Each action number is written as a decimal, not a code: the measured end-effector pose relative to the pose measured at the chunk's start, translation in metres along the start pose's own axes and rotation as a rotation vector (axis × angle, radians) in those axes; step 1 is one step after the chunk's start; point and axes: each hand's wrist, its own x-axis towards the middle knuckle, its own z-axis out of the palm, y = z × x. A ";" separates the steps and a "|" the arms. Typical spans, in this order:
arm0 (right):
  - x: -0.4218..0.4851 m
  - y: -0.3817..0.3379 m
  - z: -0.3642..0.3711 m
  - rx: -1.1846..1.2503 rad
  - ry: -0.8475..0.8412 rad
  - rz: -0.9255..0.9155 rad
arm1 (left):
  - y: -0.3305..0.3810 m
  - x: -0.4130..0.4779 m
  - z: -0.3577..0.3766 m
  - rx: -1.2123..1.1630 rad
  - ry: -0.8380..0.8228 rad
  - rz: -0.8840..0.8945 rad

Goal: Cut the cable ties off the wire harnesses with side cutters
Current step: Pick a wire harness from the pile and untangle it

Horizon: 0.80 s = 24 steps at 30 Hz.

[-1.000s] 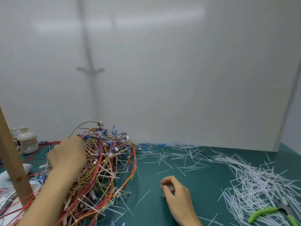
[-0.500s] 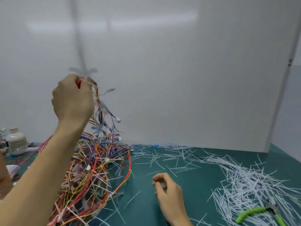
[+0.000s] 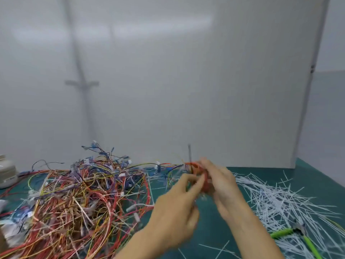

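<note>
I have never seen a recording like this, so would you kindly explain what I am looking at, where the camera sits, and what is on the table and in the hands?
There is no machine here: these are a person's two bare hands, filmed by one wide-angle camera worn on the head, looking forward and down. The left hand and right hand meet above a green mat and together hold a small wire harness with red wires; motion blur hides the exact grip. To the left lies a big tangled pile of harnesses. To the right are white cut cable ties, and among them the green-handled side cutters, which neither hand touches. A white bottle stands at the far left, and a white panel closes off the back.
</note>
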 end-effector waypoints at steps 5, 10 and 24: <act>0.008 0.002 -0.013 -0.160 0.054 -0.036 | -0.028 0.005 -0.018 -0.488 -0.148 -0.138; 0.012 -0.008 -0.019 -0.045 0.257 -0.216 | -0.083 0.021 -0.046 -0.313 0.037 -0.440; 0.019 -0.030 -0.084 0.272 0.647 -0.492 | -0.112 -0.009 -0.069 -0.374 -0.444 -0.303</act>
